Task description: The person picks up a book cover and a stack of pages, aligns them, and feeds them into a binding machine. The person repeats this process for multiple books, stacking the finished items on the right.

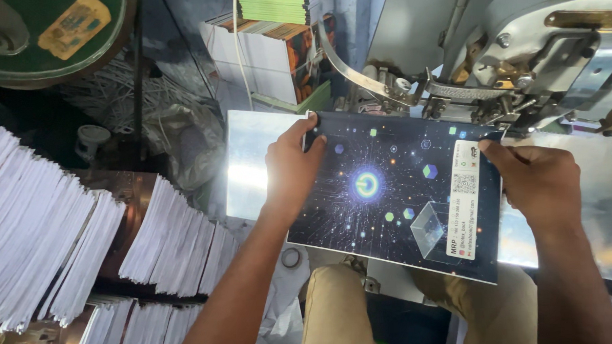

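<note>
A dark notebook cover (388, 196) printed with a glowing ring, small cubes and a white label strip lies spread on a shiny metal machine table (248, 170). My left hand (291, 167) grips the cover's upper left edge, fingers curled over it. Its right edge is held by my right hand (540, 183), thumb on top near the label. The cover's far edge sits under the stitching head (466, 85) of the grey machine.
Fanned stacks of white paper sheets (44, 235) lie at the left and lower left. Piles of finished colourful books (274, 44) stand behind the table. A green round machine part (50, 32) is at the upper left. My knees in tan trousers (338, 306) are below.
</note>
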